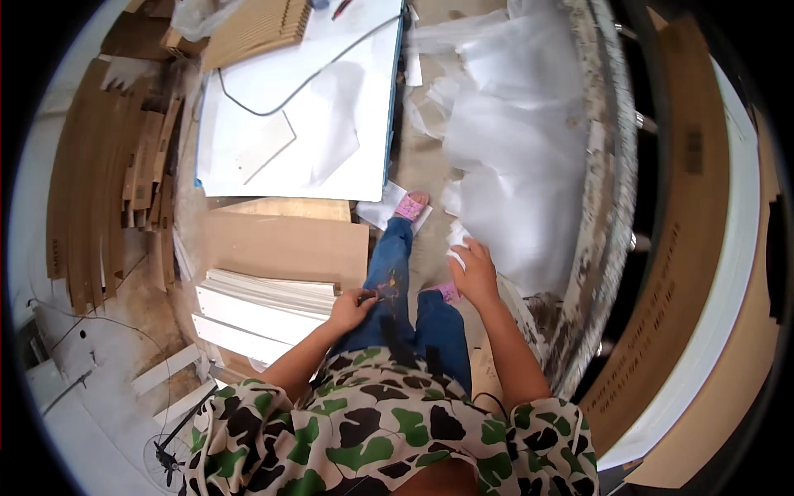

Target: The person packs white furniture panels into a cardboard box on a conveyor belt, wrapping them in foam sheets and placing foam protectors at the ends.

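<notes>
My left hand (351, 311) is closed in front of my left thigh, beside a stack of white boards (256, 307). A small dark bit shows at its fingertips, too small to name. With my right hand (477, 274) I grip a white crumpled wad (457, 246), which could be paper or cloth. The wad is held over the floor, left of a heap of translucent white foam sheeting (517, 198). Ahead of me stands a white-topped table (306, 157) with a loose white panel (266, 147) and a dark cable (318, 74) on it.
A stack of brown cardboard pieces (260, 33) lies on the table's far end. Long flat cardboard (91, 190) leans at the left. Along the right run a worn ledge (597, 190) and long cardboard boxes (691, 207). A fan (168, 455) stands at the lower left.
</notes>
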The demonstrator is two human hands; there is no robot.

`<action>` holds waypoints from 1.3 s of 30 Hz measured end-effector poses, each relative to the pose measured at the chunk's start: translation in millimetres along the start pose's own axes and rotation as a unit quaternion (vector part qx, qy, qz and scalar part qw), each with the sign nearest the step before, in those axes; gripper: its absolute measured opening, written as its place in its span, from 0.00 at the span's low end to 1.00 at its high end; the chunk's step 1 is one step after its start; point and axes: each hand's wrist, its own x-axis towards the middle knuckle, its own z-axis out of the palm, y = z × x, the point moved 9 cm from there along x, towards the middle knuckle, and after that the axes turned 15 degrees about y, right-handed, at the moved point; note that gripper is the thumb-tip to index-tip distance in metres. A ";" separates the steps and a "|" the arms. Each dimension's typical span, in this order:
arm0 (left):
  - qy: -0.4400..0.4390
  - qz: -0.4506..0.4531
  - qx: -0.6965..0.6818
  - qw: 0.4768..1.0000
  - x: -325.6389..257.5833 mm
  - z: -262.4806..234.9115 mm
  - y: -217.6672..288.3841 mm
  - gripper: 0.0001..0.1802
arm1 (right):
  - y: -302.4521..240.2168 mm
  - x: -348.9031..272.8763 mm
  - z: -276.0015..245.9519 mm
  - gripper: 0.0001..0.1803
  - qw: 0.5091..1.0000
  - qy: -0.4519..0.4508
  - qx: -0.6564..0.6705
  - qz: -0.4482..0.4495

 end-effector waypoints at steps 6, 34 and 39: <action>-0.040 0.190 0.308 0.931 71.9 52.9 38.3 0.35 | 137.5 112.0 145.1 0.09 0.956 -0.101 -0.275 -0.017; -0.222 -0.274 -0.369 0.860 310.7 69.3 233.5 0.60 | 8.6 9.7 10.5 0.09 0.940 0.074 -0.019 0.333; -0.239 -0.145 -0.047 0.959 277.4 84.3 257.3 0.50 | -33.4 -14.9 0.6 0.11 0.952 0.090 0.041 0.289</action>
